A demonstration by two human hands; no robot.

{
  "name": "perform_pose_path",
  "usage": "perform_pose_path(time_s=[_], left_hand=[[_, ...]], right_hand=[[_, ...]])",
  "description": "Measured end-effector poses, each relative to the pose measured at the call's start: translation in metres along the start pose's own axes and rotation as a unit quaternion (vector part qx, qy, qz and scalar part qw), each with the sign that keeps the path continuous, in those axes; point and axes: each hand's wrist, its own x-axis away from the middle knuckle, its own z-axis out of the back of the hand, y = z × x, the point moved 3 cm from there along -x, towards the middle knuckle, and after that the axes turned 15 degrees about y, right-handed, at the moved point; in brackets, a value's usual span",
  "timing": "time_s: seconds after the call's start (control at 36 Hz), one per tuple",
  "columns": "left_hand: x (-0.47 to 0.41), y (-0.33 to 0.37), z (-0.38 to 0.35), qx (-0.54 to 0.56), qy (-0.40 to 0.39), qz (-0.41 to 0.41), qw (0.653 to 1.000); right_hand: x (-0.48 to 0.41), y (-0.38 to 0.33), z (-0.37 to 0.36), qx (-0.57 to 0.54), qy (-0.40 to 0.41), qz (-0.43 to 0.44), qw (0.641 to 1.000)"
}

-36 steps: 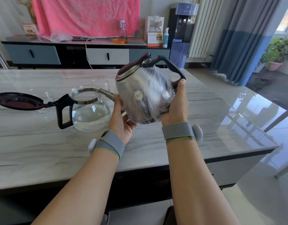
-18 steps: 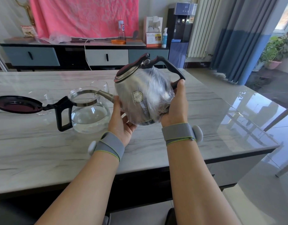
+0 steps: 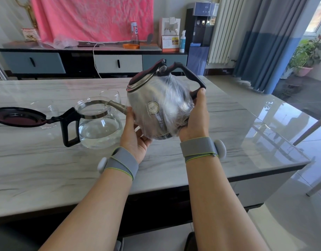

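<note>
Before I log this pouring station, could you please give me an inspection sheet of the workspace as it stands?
Surface: marble-look table, glossy, pale with grey veining.
Job's things: steel kettle, wrapped in clear film, held tilted with its spout over the mouth of the glass carafe; the carafe stands part-filled with water, its lid swung open.
Clutter: glass cup behind the carafe; another beside the lid.
Hands: left hand cups the kettle beside the spout; right hand grips its body below the handle; fingers mostly hidden.
Cables: white cable hanging down the sideboard.
Surroundings: pink cloth, water dispenser, curtain, potted plant.
</note>
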Motion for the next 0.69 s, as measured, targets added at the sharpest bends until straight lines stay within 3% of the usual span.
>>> perform_pose_path(time_s=[0.69], left_hand=[[0.0000, 0.0001, 0.0006, -0.008, -0.007, -0.008, 1.000]], right_hand=[[0.0035, -0.0025, 0.0001, 0.006, 0.005, 0.004, 1.000]])
